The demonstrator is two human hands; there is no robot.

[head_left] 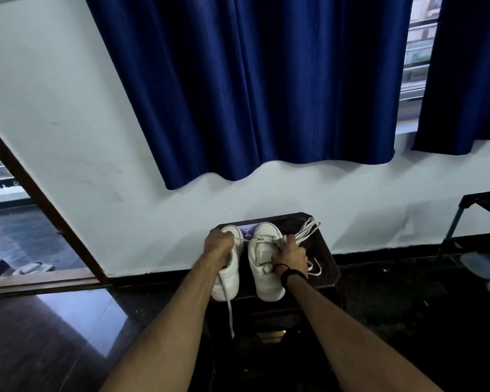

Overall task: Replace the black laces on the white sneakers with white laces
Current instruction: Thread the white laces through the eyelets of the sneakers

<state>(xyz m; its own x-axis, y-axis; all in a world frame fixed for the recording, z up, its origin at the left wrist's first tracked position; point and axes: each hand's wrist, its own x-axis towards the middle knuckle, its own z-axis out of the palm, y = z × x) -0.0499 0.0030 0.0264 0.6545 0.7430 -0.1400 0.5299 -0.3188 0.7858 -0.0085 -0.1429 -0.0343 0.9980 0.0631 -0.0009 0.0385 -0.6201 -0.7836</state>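
Both white sneakers stand side by side on a small dark stool point(324, 250) against the wall, toes toward the person, and I see no black lace anywhere on them, so by my reckoning the stripping is done and the relacing is under way. The right sneaker point(263, 264) is the one being worked. The left hand point(219, 241), over the heel end of the left sneaker point(231, 281), is curled round a thin white lace point(241, 239) stretched taut across to the right shoe. The right hand point(290, 257) sits on that shoe's throat with fingers bunched round a wad of lace and tongue; how many eyelets are filled I cannot tell, since the hand covers them.

On the left sneaker a loose lace end point(230, 312) dangles off the stool's front edge, so it looks laced but untied, or only part threaded.

More white laces point(309, 227) lie fanned at the stool's far right corner, touching the right hand's bundle; they could tangle with the working lace. Above the stool hangs a blue curtain point(252, 89); off to its right is a dark shoe rack point(481, 241).
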